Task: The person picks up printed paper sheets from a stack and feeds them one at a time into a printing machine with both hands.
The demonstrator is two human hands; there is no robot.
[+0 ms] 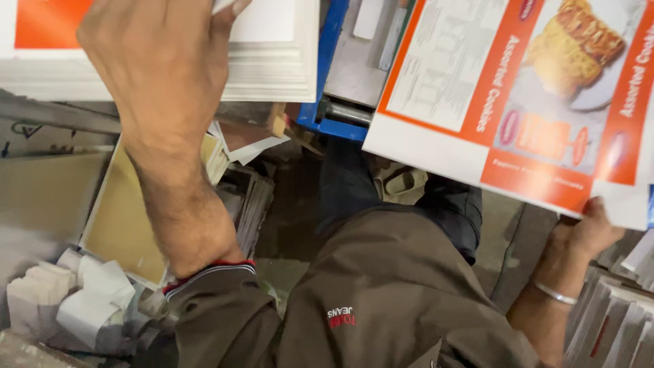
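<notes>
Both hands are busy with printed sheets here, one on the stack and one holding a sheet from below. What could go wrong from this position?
1. The right hand grips the printed sheet only at its lower edge; the wide sheet could sag, crease or slip.
2. The left hand presses on the white stack, which may shift and lose alignment.
3. Loose paper scraps and stacked sheets crowd the legs, so a dropped sheet might get mixed in.
</notes>
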